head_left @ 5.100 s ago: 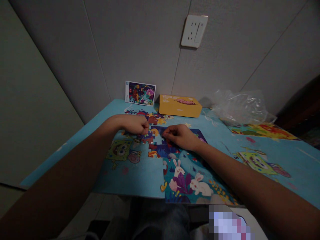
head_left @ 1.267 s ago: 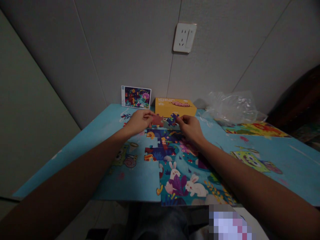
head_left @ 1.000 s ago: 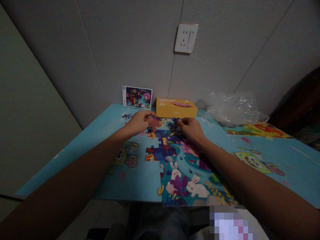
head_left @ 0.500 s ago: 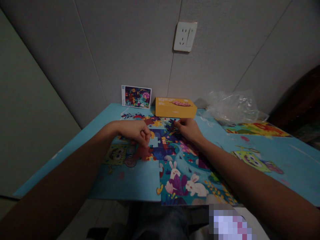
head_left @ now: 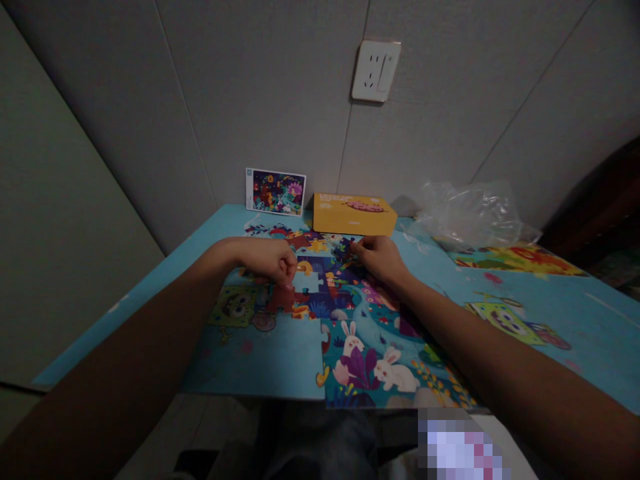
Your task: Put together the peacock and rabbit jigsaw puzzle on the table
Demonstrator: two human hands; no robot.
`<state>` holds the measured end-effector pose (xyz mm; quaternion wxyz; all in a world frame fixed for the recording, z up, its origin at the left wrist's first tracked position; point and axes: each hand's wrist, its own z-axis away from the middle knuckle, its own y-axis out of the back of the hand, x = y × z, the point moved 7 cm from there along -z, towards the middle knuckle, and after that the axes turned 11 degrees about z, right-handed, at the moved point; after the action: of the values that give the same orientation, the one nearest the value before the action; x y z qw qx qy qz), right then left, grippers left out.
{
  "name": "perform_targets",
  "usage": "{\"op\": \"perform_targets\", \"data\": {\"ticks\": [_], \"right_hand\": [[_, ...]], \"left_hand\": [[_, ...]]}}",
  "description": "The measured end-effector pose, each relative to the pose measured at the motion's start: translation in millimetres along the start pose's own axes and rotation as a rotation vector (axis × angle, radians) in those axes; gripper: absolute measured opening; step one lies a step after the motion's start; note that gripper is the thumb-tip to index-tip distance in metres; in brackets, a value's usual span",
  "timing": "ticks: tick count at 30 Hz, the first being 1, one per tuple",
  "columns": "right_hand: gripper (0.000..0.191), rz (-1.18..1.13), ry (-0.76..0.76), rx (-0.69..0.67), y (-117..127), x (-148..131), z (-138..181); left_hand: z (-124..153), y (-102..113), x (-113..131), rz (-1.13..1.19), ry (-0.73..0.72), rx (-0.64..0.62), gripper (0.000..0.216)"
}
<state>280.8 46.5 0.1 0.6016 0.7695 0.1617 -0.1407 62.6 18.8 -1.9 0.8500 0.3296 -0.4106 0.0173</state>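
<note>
A partly assembled jigsaw puzzle point(head_left: 370, 347) with white rabbits and a blue stream lies on the table. My left hand point(head_left: 270, 259) is closed, its fingertips pinched on a reddish-brown puzzle piece point(head_left: 281, 299) beside the assembled part's left edge. A gap showing blue tabletop lies just right of those fingers. My right hand point(head_left: 379, 257) is closed too, with thumb and finger at a dark puzzle piece point(head_left: 344, 248) near the far edge; the palm hides part of the picture. Other loose pieces point(head_left: 305, 241) lie beyond my left hand.
A picture card point(head_left: 277, 192) leans on the wall beside a yellow box point(head_left: 354, 215). Crumpled clear plastic point(head_left: 465, 213) and a bright printed sheet point(head_left: 520, 260) are at the back right. The blue table point(head_left: 250, 373) has cartoon prints. A socket point(head_left: 376, 71) is on the wall.
My left hand and the reddish-brown piece have shifted slightly left and away from me. My right hand stays at the dark piece. The view has moved a little.
</note>
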Motion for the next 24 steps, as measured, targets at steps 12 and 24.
{"op": "perform_targets", "data": {"ticks": [12, 24], "right_hand": [[0.030, -0.002, 0.005, -0.016, 0, -2, 0], [0.031, -0.011, 0.009, -0.008, -1, 0, -1]], "left_hand": [[1, -4, 2, -0.043, 0.058, 0.008, 0.016], [2, 8, 3, -0.190, 0.092, 0.149, 0.031]]}}
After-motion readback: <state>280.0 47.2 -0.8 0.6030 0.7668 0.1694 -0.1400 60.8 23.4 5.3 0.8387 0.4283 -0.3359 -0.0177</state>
